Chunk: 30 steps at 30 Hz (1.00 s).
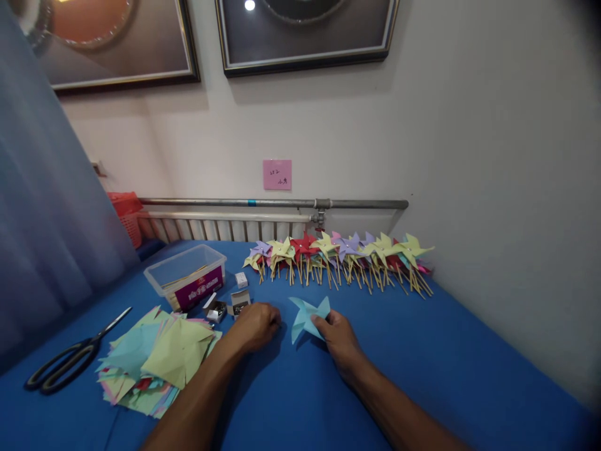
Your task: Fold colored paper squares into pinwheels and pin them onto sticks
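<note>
- Two hands work near the middle of the blue table (469, 369), a little toward its far edge — the right hand (339, 338) pinches a light-blue folded paper pinwheel head (307, 317) by its near-right point, and the left hand (256, 326) rests curled beside it; whether it grips anything small I cannot tell.
- To do this step well, I judge the right fingers should keep the folded tips stacked at the centre, pressing lightly so the creases stay soft and the vanes stay puffed.
- The left hand sits just beside the small open boxes (225, 307) of metal bits, so any fastener is best picked one at a time.
- The paper piece looks thin and pale blue, with pointed vanes fanning out — partly lifted off the cloth, not flat.
- Finished pinwheels on sticks (338, 257) line the far edge; loose paper squares (157, 360) and scissors (70, 360) lie toward the left edge, with a clear plastic tub (185, 275) behind them.
</note>
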### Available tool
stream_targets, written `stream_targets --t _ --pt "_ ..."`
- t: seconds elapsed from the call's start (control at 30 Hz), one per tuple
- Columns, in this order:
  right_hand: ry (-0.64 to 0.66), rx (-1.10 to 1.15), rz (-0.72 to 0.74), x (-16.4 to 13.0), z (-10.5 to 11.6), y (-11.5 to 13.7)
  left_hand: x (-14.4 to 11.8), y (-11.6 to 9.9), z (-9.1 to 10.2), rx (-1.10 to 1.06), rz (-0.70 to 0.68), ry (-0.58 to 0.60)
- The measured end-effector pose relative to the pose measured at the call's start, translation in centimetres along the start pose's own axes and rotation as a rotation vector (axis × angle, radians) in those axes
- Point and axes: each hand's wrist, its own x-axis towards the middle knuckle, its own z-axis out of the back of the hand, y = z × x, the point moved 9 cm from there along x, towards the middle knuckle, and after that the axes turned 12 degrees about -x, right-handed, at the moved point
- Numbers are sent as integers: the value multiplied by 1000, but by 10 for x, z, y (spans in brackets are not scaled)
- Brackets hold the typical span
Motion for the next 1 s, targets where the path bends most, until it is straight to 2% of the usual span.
stream_targets --t 0.13,0.27,0.43,0.53,0.83,1.0 --pt "-3 -18 15 1 0 2 1 2 1 30 11 -36" --pt "-3 -7 14 0 0 1 3 2 -2 36 35 -23" --pt "8 -21 23 2 0 -1 5 8 -8 35 174 -80" --pt "4 -24 20 2 0 -1 7 10 -15 48 212 -74" --pt "-2 -2 0 -3 0 3 5 0 -17 123 103 -26" --pt "-25 -16 -7 -1 2 1 4 0 -19 150 100 2"
